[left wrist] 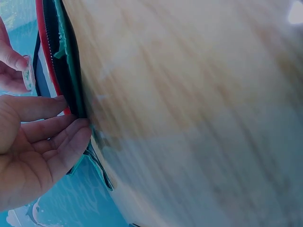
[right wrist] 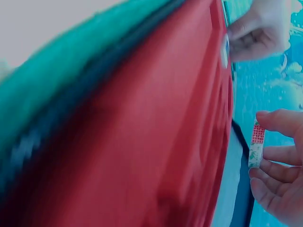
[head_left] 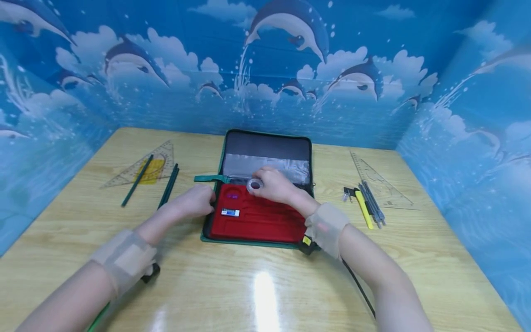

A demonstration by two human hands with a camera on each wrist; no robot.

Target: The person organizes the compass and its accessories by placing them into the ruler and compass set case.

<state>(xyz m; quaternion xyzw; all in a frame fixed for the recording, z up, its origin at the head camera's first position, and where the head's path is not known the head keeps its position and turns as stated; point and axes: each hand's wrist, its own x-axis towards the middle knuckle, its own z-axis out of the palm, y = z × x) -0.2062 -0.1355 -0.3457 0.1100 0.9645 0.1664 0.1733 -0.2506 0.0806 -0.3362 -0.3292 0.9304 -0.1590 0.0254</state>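
Observation:
An unzipped case (head_left: 265, 133) lies flat, with a red moulded tray (head_left: 265, 230) in its near half. The right hand (head_left: 274, 185) pinches a roll of tape (head_left: 254, 185) above the tray's upper part; in the right wrist view the fingers of that hand (right wrist: 281, 161) grip the patterned roll (right wrist: 256, 145) by its edges. At the case's left edge, the left hand (head_left: 198, 201) holds the rim; the left wrist view shows this hand (left wrist: 42, 146) with thumb and fingers pinching the rim (left wrist: 71, 71). An eraser (head_left: 230, 212) and a small purple item (head_left: 233, 196) lie in the tray.
At left lie a protractor triangle (head_left: 166, 154), a yellow piece (head_left: 152, 171) and dark green pencils (head_left: 137, 180). At right are another triangle ruler (head_left: 383, 184), a yellow cutter (head_left: 363, 210), grey pens (head_left: 374, 207) and small clips (head_left: 345, 197). A green strap (head_left: 207, 178) sticks out leftward from the case.

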